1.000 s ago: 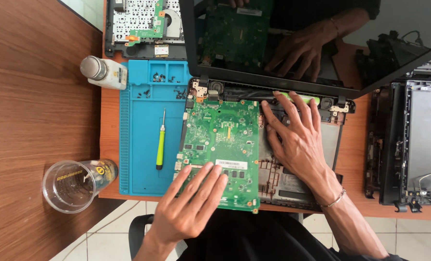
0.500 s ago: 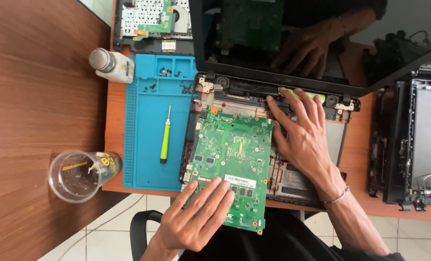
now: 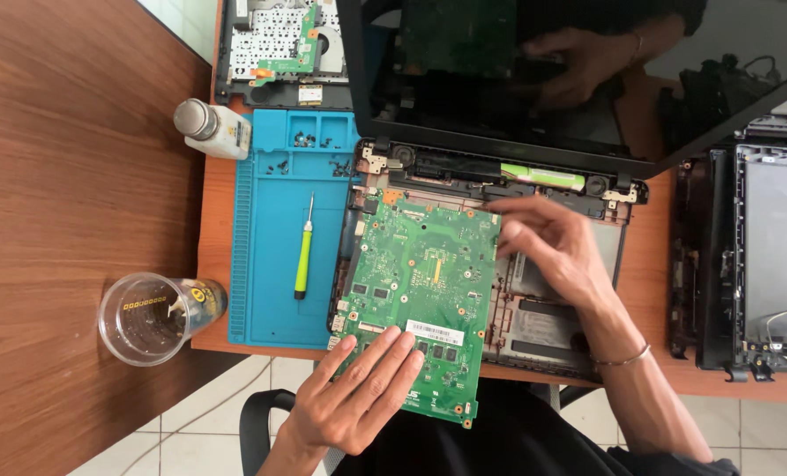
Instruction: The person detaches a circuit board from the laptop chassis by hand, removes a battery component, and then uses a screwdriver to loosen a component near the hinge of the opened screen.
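Circuit board (image 3: 424,295): green, lying tilted over the open laptop base (image 3: 556,308), its near end past the surface edge.
Left hand (image 3: 358,401): fingers spread flat on the board's near end, gripping nothing.
Right hand (image 3: 552,247): fingers loosely apart, fingertips at the board's far right corner.
Mat (image 3: 274,264): blue, left of the board, with a screwdriver (image 3: 303,256) on it.
Cup (image 3: 146,317): clear, further left.

Green rectangular circuit board (image 3: 420,291) tilted over opened black plastic laptop base (image 3: 552,317) | left hand (image 3: 358,397) laid flat on board's near edge | right hand (image 3: 556,247) placed at board's far right corner, fingers curled | yellow-handled screwdriver (image 3: 303,251) laid on blue silicone work mat (image 3: 274,264) | clear plastic cup (image 3: 146,317) set left of mat
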